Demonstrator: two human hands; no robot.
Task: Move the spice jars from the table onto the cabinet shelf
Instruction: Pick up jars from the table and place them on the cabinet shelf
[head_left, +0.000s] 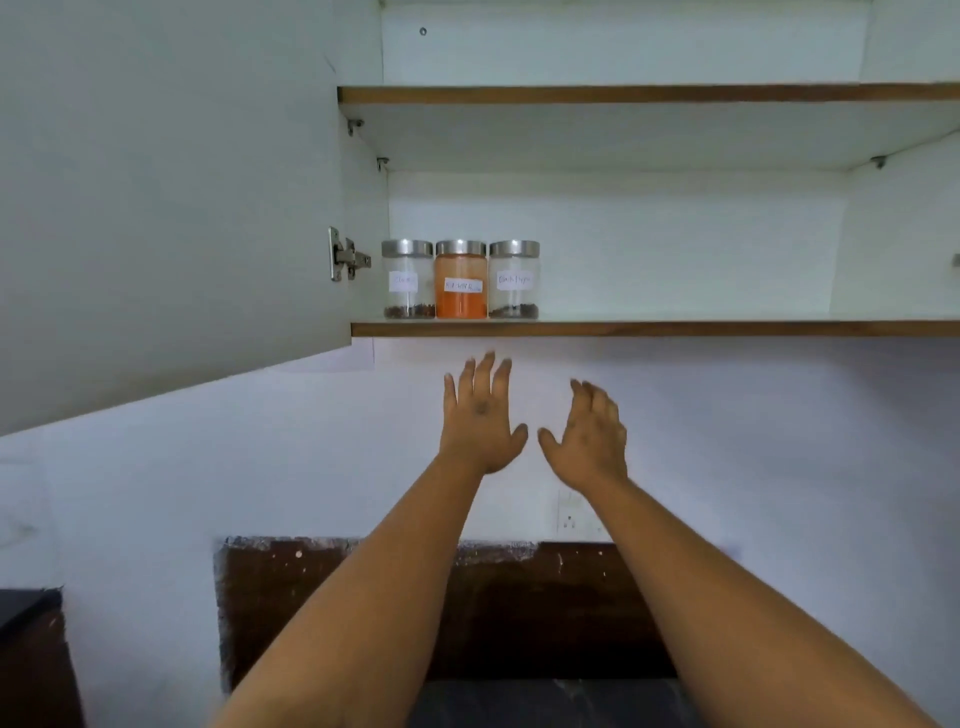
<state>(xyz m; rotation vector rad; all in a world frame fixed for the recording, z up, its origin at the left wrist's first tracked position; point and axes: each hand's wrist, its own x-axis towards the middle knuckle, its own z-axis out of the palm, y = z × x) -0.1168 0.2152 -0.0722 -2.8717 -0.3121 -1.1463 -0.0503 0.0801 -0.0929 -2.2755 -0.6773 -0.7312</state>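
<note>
L hand (480, 415) & R hand (589, 434) raised below shelf (675, 328), each grip spread, holding nothing.

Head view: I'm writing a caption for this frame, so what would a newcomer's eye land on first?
First, the two bare arms reaching up mid-frame, the left hand and right hand open and empty below the shelf. Next, three steel-lidded jars in a close row at the shelf's left end: the orange jar stands out between two nearly empty clear ones. The open cabinet door fills the left.
</note>
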